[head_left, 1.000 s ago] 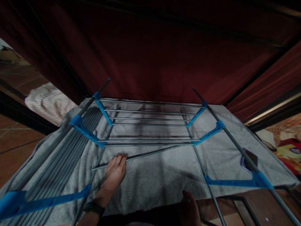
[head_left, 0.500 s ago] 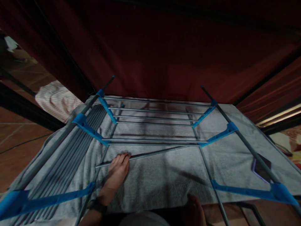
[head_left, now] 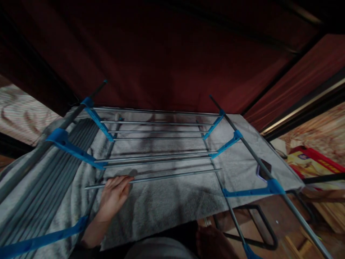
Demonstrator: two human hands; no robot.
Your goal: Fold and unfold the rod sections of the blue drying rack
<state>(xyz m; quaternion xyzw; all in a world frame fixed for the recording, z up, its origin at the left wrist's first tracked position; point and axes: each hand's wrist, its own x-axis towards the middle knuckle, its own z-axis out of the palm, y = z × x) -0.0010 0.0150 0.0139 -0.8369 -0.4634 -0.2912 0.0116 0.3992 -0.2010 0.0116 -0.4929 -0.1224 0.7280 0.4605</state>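
My left hand (head_left: 113,196) lies on a grey towel (head_left: 167,201), fingers curled over the near end of a loose thin grey metal rod (head_left: 161,177). The rod runs to the right, just in front of a drying rack's fitted rails (head_left: 156,158). The rack has grey tubes and blue plastic connectors (head_left: 70,149). My right hand (head_left: 212,242) shows dimly at the bottom edge, in shadow, and its fingers cannot be made out.
A bundle of spare grey rods (head_left: 51,176) lies on the towel at the left. A small dark flat object (head_left: 262,171) rests by the rack's right tube. A dark red curtain (head_left: 172,61) hangs behind. A black metal frame (head_left: 258,226) and a red-and-yellow box (head_left: 309,162) are at the right.
The loose rod was slanted with its far end under the fitted rails. It now lies nearly parallel to them, its right end swung toward me. My left hand stays on its near end. The view shifted.
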